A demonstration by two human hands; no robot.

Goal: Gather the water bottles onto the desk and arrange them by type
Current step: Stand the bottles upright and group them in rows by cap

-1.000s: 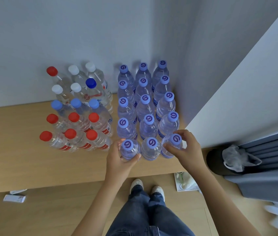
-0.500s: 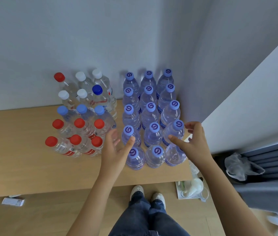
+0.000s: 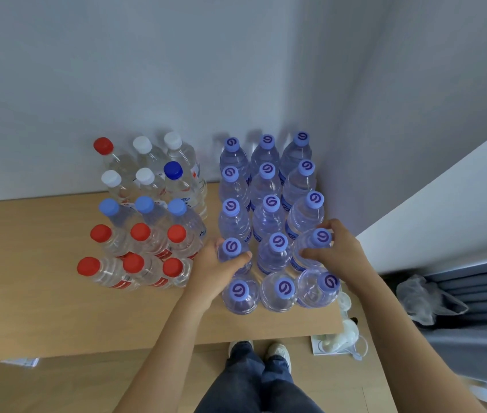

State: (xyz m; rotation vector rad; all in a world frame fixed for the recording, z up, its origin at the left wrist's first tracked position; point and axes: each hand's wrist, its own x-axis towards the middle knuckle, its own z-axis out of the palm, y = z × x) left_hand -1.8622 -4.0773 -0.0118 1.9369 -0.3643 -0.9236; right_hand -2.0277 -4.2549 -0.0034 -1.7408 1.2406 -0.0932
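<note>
Nearest, the person's jeans [image 3: 254, 389] and shoes [image 3: 279, 351] stand on the wooden floor [image 3: 57, 389] at the desk [image 3: 42, 308] edge. On the desk's near right, three clear bottles with lilac caps form the front row [image 3: 278, 290], each cap printed with a dark swirl. Just behind them, the left hand [image 3: 215, 271] grips the left bottle [image 3: 231, 251] of the second row, its fingers curled round the shoulder under the cap. The right hand [image 3: 337, 251] grips the right bottle [image 3: 316, 242] of that row in the same way, thumb on the near side. Between the two stands a middle bottle [image 3: 276, 248], untouched. Three more rows of the same lilac-capped bottles [image 3: 269, 186] run back to the wall [image 3: 176, 70], three abreast, packed tight into the corner.

To the left, a small gap apart, stands the mixed block: two near rows with red caps [image 3: 135, 248] and red labels, then a row with light blue caps [image 3: 144, 205], then white caps [image 3: 144, 160], with one dark blue cap [image 3: 173, 170] and one red cap [image 3: 102, 145] among them at the far end. A plastic bag [image 3: 420, 296] lies off the desk at the right.
</note>
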